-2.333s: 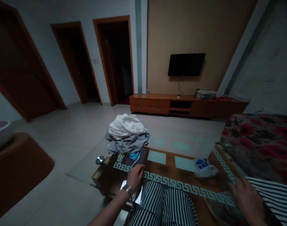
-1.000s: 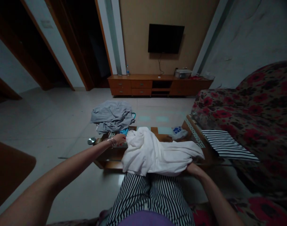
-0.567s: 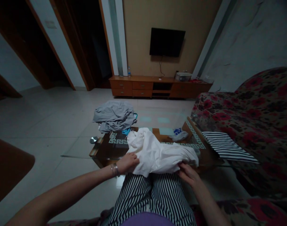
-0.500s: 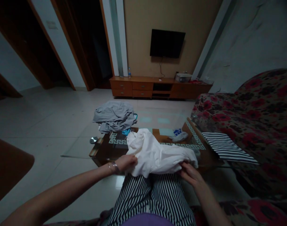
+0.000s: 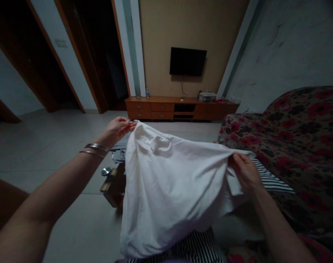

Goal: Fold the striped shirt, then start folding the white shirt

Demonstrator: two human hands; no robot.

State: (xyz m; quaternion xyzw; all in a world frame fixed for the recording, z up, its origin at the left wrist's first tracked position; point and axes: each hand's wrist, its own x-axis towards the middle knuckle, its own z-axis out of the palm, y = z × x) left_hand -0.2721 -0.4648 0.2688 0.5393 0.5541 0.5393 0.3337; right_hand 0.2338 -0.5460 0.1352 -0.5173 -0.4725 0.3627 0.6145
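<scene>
A white cloth garment (image 5: 174, 182) hangs spread out between my two hands, above the glass coffee table and my lap. Its exact kind cannot be made out. My left hand (image 5: 118, 128), with bangles on the wrist, pinches its upper left corner, raised and far forward. On the other side my right hand (image 5: 245, 170) grips the upper right edge, lower and nearer to me. The cloth's lower part drapes over my striped trousers (image 5: 197, 248). Behind it, a pile of grey clothes (image 5: 119, 155) is mostly hidden.
A folded black-and-white striped cloth (image 5: 273, 179) lies at right by the floral sofa (image 5: 305, 146). The coffee table's wooden corner (image 5: 113, 186) shows at left. Farther back stands a low TV cabinet (image 5: 163, 107) under a wall-mounted television (image 5: 188, 61).
The bunched white garment has been lifted and stretched open. My left hand has gone up, forward and left; my right hand has moved up and right. The garment now covers most of the table.
</scene>
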